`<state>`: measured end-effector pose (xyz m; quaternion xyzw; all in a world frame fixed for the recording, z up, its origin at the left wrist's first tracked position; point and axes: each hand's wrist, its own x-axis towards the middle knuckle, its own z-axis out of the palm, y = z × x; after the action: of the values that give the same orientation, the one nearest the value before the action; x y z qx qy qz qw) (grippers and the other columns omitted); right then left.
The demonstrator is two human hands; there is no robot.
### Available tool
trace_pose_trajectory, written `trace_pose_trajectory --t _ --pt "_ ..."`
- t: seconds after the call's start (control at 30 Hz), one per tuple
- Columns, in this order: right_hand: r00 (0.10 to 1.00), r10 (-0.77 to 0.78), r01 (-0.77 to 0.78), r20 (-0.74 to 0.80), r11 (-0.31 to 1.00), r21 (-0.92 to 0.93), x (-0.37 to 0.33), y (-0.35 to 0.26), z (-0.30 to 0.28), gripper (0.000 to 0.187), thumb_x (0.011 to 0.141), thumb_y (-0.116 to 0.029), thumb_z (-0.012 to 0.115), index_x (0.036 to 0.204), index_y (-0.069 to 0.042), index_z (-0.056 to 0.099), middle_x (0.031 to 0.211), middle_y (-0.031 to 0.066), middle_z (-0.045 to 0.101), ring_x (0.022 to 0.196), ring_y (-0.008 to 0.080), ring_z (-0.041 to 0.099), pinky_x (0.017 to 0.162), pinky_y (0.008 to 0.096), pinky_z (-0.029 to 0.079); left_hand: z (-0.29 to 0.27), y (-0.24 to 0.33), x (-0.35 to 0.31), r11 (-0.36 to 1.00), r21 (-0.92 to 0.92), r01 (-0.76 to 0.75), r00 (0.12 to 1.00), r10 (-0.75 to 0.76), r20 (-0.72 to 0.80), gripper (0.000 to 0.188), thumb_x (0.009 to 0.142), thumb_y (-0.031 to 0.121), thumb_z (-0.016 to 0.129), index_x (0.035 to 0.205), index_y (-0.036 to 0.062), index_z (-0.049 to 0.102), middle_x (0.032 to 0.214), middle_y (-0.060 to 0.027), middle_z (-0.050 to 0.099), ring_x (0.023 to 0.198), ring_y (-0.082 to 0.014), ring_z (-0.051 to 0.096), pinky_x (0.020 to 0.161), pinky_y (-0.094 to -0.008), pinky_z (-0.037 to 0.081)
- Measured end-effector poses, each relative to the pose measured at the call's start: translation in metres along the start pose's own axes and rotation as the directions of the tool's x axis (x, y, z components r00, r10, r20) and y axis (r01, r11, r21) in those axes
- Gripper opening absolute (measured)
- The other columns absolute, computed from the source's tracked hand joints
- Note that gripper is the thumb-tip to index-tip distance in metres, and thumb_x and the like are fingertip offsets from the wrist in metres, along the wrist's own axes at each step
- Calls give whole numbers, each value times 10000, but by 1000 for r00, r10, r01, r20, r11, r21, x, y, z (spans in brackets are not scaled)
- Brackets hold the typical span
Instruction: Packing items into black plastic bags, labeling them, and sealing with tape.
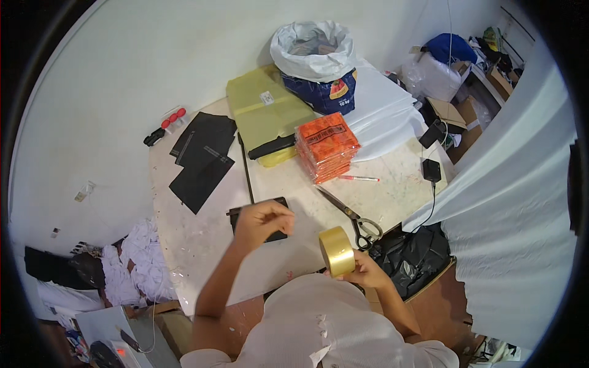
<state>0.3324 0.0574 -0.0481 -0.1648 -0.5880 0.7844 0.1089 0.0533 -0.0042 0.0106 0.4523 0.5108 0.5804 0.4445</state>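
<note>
My right hand (366, 270) grips a wide roll of yellowish, shiny packing tape (338, 250) near the table's front edge. To its left, my left hand (262, 226) is raised with its fingers curled in a pinch; whether anything thin is between them I cannot make out. Below or behind that hand lies a flat black object (279, 235), partly hidden by it. A large pair of scissors (351, 214) rests on the table just beyond the tape roll, handles toward me.
Farther back sit a stack of orange wrapped packets (328, 147), a red-and-white pen (359, 178), yellow plastic bags (261, 101) and a blue-white sack (319, 89). Black sheets (202, 178) lie at left, white sheets (380, 116) at right. A small black box (431, 170) trails a cable.
</note>
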Motion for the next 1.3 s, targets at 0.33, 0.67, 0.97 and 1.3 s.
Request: trace_pose_trajectory --t 0.33,0.67,0.97,1.3 --pt "990 -55 46 132 996 72 51 -29 36 388 759 68 615 1119 8 484 970 118 633 943 196 598 843 314 457 -11 -45 -56 827 -510 -235 960 113 -258 176 915 231 489 785 127 433 591 3 386 527 -141 463 459 -268 407" --pt "966 258 -259 -22 966 -24 97 15 17 444 729 -27 640 1142 -15 479 984 91 606 892 181 592 814 299 459 -55 -50 -111 737 -488 -468 591 -150 -793 372 931 370 434 654 134 355 546 17 297 504 -109 322 524 -240 299" --pt "971 215 -224 -107 971 -79 119 38 4 361 738 -16 598 1092 -2 531 929 59 614 871 138 579 800 274 448 -57 -57 -119 747 -475 -465 706 -11 -709 482 859 554 424 603 153 339 503 39 301 506 -94 319 542 -226 296" --pt "963 215 -270 -163 796 -542 119 27 -37 305 805 -145 621 1042 39 565 869 86 632 750 131 578 682 262 450 -12 -44 -75 373 -872 -317 878 464 -120 546 720 698 429 591 171 369 515 89 376 521 -59 366 521 -211 323"
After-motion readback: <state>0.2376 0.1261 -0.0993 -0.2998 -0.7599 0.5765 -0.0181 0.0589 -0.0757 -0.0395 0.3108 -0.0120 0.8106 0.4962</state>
